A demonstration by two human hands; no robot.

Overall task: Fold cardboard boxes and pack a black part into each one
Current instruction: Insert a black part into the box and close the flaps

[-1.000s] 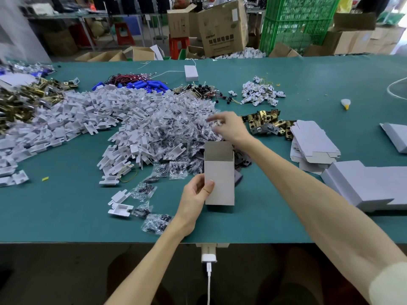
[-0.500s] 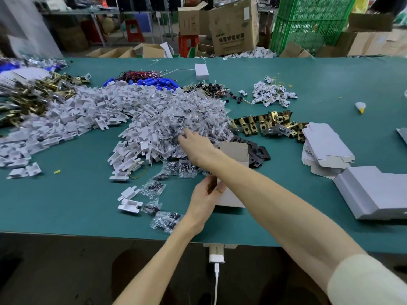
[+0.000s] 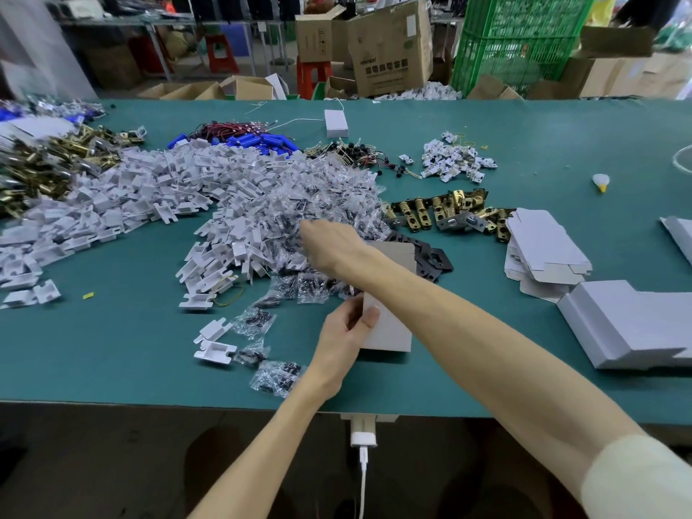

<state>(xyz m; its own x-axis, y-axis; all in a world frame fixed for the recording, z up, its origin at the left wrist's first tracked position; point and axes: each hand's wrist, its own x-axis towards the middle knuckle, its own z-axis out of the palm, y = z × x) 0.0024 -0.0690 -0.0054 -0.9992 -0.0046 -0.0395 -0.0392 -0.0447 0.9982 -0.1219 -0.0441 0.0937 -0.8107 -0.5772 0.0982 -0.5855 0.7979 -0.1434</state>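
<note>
Folded cardboard box stands upright on the green bench. I read the left hand as gripping the box's left edge, thumb on its front face. Right hand reaches over the box into the heap of clear bags behind it. Its fingers are buried, so I cannot tell if they hold anything. Black flat parts lie just behind the box, to its right.

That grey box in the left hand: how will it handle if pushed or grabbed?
Likely light: the box looks like thin card, and the left hand steadies it with just thumb and fingers. Probably tips easily, since it seems to stand tall on a narrow base with its top flap open. Walls would likely dent under a hard squeeze.
</note>
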